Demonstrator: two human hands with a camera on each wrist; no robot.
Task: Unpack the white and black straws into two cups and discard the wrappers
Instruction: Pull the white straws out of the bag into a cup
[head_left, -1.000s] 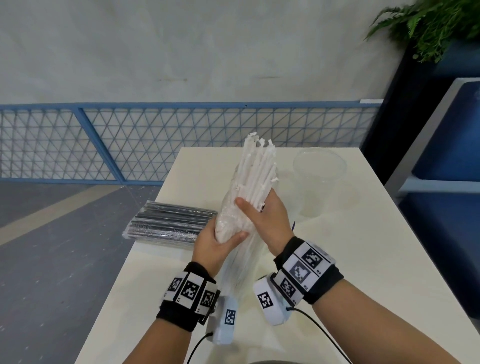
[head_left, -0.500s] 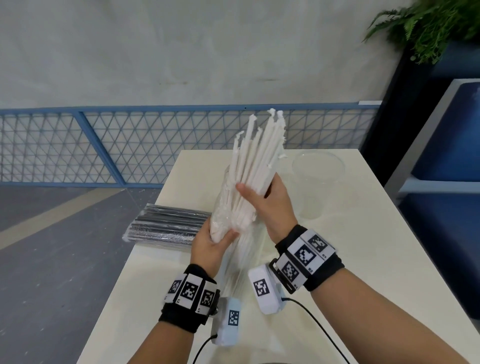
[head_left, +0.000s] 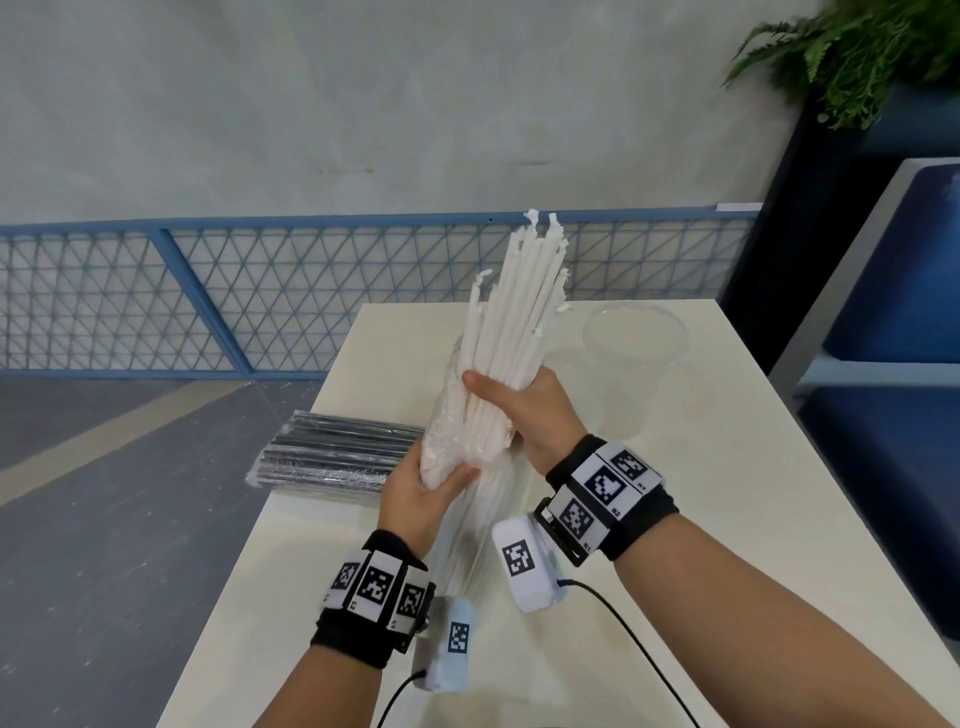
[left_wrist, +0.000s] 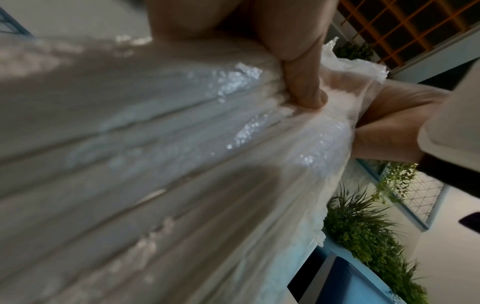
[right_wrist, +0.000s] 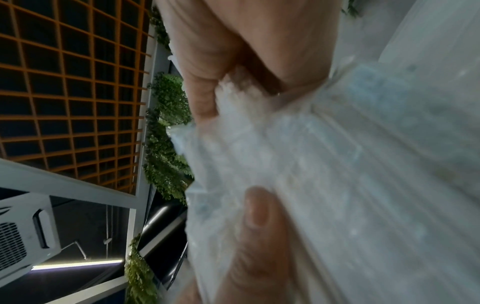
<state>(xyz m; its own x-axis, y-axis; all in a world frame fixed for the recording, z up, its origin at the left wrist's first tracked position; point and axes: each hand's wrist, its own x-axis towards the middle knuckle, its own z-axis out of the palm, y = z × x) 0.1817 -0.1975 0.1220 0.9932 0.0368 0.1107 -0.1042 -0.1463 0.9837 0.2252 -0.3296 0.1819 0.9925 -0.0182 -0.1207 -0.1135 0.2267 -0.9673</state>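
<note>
the right hand (head_left: 524, 410) grips a bundle of white straws (head_left: 511, 317) above the middle of the table (head_left: 727, 519), fingers and thumb wrapped around the shafts. the straws tilt up and away toward the far edge, their upper ends bare and fanned out. the lower ends sit inside a clear plastic wrapper (head_left: 447, 447), which bunches just under the right hand and trails down toward the near edge. the left hand (head_left: 421, 493) holds the bunched wrapper from below, thumb pressed across it and fingers curled behind. in the left wrist view a thumb (left_wrist: 303, 82) digs into the crinkled film over the straws; in the right wrist view the right hand's fingers (right_wrist: 202, 86) and thumb (right_wrist: 257, 226) clamp the film-covered bundle, blurred.

a clear plastic cup (head_left: 631, 353) stands upright near the far right corner of the table, just right of the straw tips. nothing shows inside it. whether a second cup stands beside it cannot be told.

a flat pack of black straws (head_left: 337, 457) lies at the left edge of the table, sealed in shiny clear film, partly overhanging the edge, just left of the left hand and apart from it.

both wrists wear black bands (head_left: 369, 592) carrying square black-and-white marker tags, and each has a white camera unit (head_left: 524, 566) with one such tag and a black cable running off the near edge. small print beside the tags is too fine to read. no brand or writing shows on either wrapper.
</note>
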